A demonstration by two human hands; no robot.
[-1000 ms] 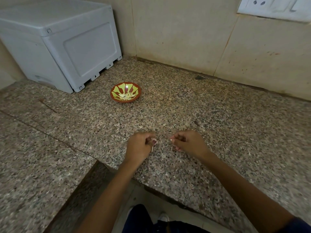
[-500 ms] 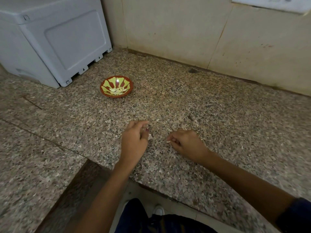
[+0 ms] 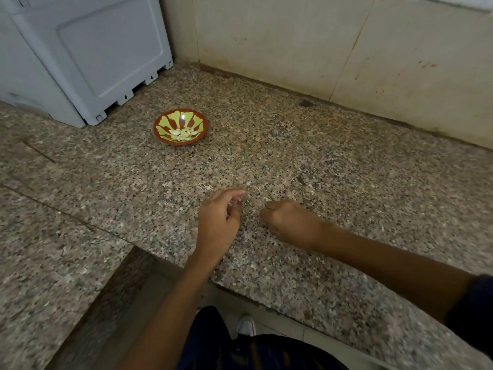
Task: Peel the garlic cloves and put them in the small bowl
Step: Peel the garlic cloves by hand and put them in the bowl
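The bowl (image 3: 181, 126), red-brown with a yellow-green petal pattern, sits on the granite counter (image 3: 333, 166), and a small heap of pale peeled cloves (image 3: 182, 134) lies in its near side. It stands just in front of the corner of a white plastic box (image 3: 88, 57), well beyond both hands.

Nearer the counter's front edge, the left hand (image 3: 220, 217) reaches forward with its fingers loosely bent, the forefinger stretched out and the thumb drawn in toward the fingertips. Something small and pale may be pinched there, but the blur hides it and I cannot tell whether the hand holds anything. The right hand (image 3: 289, 222) rests beside it, close but apart, with its fingers curled tight under so that only the knuckles and the back show. Whether a clove or a scrap of skin is inside that fist I cannot tell either.

Behind the counter rises a cream tiled wall (image 3: 306, 41). Below the counter's edge show the person's dark clothing (image 3: 240, 351) and the toe of a white shoe (image 3: 246, 324).
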